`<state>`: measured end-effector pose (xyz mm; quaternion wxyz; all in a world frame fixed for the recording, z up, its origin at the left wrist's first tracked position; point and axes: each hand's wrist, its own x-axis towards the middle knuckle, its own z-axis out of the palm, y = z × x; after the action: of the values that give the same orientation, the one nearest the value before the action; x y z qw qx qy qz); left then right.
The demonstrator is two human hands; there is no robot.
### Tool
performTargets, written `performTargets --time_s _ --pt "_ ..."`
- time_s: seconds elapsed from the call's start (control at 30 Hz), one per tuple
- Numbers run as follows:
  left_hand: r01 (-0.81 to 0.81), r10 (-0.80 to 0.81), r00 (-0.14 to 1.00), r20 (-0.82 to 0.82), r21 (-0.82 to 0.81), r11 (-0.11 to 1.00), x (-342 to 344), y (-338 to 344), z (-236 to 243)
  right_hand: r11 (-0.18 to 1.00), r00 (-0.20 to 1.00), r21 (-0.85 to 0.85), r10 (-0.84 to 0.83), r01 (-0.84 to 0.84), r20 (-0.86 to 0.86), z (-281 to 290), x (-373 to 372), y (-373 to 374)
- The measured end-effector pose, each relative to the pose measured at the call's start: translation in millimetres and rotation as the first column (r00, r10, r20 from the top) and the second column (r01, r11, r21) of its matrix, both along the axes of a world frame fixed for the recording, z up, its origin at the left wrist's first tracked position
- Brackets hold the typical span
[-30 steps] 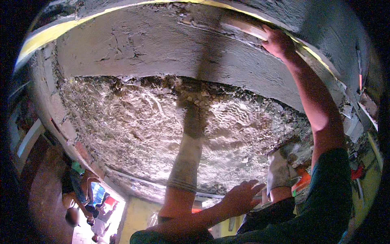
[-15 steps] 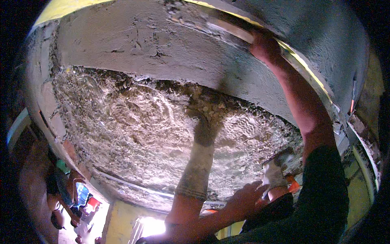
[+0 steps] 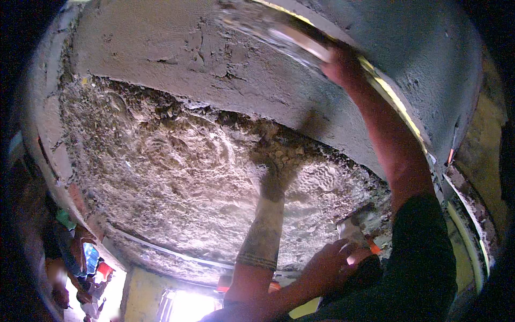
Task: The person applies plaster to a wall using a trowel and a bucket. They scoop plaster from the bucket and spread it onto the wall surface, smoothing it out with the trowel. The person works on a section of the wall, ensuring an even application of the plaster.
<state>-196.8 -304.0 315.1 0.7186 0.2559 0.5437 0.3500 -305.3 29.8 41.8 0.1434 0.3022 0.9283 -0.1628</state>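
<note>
your right hand point(image 3: 345, 67) is closed around the near end of a long, straight, light-coloured bar point(image 3: 304, 45). the bar lies along the upper edge of a broad, grey, plaster-like band point(image 3: 134, 48), just below a narrow yellow strip point(image 3: 394, 99); its far end is blurred, so its exact contact with the band cannot be confirmed.

note the change: over the last second, your right hand and the bar have shifted left relative to the dark, jagged cracks point(image 3: 229, 72) in the band, while your view has turned. judged from this, the stroke is under way and the bar now serves a section nearer those cracks, which remain unfilled.

your left hand point(image 3: 330, 263) is positioned low, near your legs, with fingers bent; you cannot tell from this view whether it grips anything. your grey-covered lower leg point(image 3: 262, 231) stands on loose, pale-brown, rubbly ground point(image 3: 188, 161) below the band.
</note>
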Motion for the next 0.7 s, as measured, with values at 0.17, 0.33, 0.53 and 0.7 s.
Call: performTargets --time_s 0.17,0.33,0.53,0.7 --pt "0.01 -0.012 0.996 -0.089 -0.018 1.0 -1 8 1 0.996 0.995 -0.039 0.082 -0.08 0.053 21 -31 -12" --pt "-0.145 0.146 0.985 -0.093 0.02 0.989 -6 -2 -3 0.999 0.98 0.006 0.039 -0.039 -0.193 21 37 -4" --pt "-0.177 0.188 0.977 0.101 -0.109 0.978 -38 6 -7 0.998 0.998 0.064 -0.009 0.005 0.058 -2 -21 -14" --pt "-0.272 0.274 0.959 -0.074 0.028 0.962 -14 8 -8 0.999 0.997 -0.008 -0.049 0.05 0.065 7 -109 -35"
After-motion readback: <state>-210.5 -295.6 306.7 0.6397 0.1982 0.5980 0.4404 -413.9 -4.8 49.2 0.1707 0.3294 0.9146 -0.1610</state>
